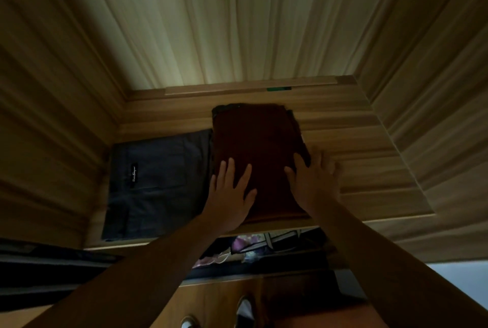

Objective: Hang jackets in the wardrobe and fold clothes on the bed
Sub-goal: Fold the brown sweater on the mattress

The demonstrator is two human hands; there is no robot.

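- Wardrobe shelf (356,142): wooden, holds two folded piles side by side, touching.
- Maroon folded garment (258,140): centre of shelf, reaches from the front edge almost to the back wall; a darker piece (224,109) peeks out from under it at its 12 o'clock edge.
- Grey folded trousers (158,187): at 9 o'clock of the maroon garment, against the left wall, lying flat; black label (134,173) on top with white script too small to read.
- Left hand (229,195): flat, palm down, fingers straight and spread, rests on the maroon garment's 7 o'clock corner; grips nothing.
- Right hand (314,185): flat, palm down, fingers straight, on the garment's 4 o'clock edge, outer fingers over bare shelf; slightly blurred, grips nothing.
- Lower compartment (264,248): under the shelf at 6 o'clock, dark; pale purple and white items inside, cannot tell what they are.
- Shoes (244,306): at 6 o'clock, bottom of frame.
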